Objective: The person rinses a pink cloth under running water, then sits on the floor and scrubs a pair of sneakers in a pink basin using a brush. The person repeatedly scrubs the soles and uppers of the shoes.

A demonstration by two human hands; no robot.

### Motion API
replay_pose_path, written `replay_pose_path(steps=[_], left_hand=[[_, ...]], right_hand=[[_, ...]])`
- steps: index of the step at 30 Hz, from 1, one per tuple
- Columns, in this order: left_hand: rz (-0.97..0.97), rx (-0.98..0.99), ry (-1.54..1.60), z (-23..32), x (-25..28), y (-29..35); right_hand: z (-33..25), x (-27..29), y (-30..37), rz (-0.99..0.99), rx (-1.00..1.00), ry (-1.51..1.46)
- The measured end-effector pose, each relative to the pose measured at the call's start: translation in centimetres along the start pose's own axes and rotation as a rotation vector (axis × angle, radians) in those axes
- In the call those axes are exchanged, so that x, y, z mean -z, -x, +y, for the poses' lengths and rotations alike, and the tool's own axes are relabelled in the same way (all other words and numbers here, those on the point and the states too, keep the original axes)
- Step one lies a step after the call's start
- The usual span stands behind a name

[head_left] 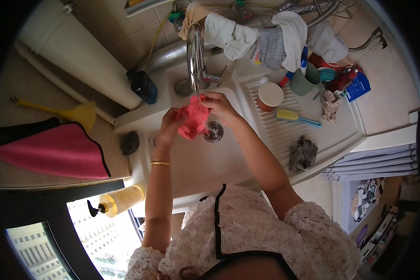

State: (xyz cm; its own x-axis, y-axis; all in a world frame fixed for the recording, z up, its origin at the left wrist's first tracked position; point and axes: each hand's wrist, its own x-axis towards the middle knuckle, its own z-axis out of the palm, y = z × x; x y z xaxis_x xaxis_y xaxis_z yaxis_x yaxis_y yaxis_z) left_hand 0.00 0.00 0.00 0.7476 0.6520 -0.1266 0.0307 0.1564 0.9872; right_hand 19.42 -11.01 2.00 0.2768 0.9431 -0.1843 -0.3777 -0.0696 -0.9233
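A wet, crumpled red cloth (193,118) hangs between my two hands over the white sink basin (196,163). My left hand (171,125) grips its left side, the fingers partly smeared by motion. At the cloth's upper right edge, my right hand (218,107) pinches it between thumb and fingers. Water from the chrome faucet (195,60) runs onto the cloth and splashes near the metal drain (213,132), just right of it. I cannot make out exactly what kind of cloth piece it is.
Right of the basin, a ribbed drainboard (266,119) carries a lidded tub (270,96), a yellow-and-blue brush (297,117), a grey-green cup (305,82) and a dark wet cloth (303,153). Several cloths (231,35) drape behind the faucet. A yellow pump bottle (122,200) stands at left.
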Motion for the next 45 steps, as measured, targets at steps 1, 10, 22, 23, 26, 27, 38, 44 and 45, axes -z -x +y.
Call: replay_pose_path(steps=[1, 10, 22, 23, 26, 27, 38, 44, 45], left_hand=[[0.028, 0.017, 0.01, -0.2, 0.2, -0.1], [0.077, -0.039, 0.259, 2.6, -2.7, -0.1], [-0.026, -0.131, -0.134, 2.7, -3.1, -1.4], [-0.068, -0.122, -0.173, 2.8, -2.8, -1.3], [-0.104, -0.048, -0.311, 2.2, -1.4, -1.4], [-0.101, -0.083, -0.278, 2.0, -1.4, -1.5], [-0.075, -0.175, -0.141, 2.3, -2.6, -2.6], [-0.046, -0.117, -0.444, -0.5, 1.3, -2.2], [-0.058, -0.138, -0.412, -0.2, 0.9, -2.2]], right_hand=[[-0.3, -0.3, 0.1, 0.001, -0.002, -0.02], [-1.0, -0.3, 1.2, 0.007, -0.102, -0.062], [-0.7, 0.2, 1.3, 0.166, 0.037, 0.32], [-0.8, 0.3, 1.4, 0.165, 0.059, 0.303], [-0.9, 0.4, 1.1, 0.131, 0.071, 0.199], [-0.9, 0.4, 1.0, 0.111, 0.058, 0.155], [-0.4, 0.5, 0.9, 0.088, 0.061, 0.388], [-1.8, 0.6, 1.0, 0.062, -0.034, -0.039], [-2.0, 0.6, 1.2, 0.052, -0.049, -0.075]])
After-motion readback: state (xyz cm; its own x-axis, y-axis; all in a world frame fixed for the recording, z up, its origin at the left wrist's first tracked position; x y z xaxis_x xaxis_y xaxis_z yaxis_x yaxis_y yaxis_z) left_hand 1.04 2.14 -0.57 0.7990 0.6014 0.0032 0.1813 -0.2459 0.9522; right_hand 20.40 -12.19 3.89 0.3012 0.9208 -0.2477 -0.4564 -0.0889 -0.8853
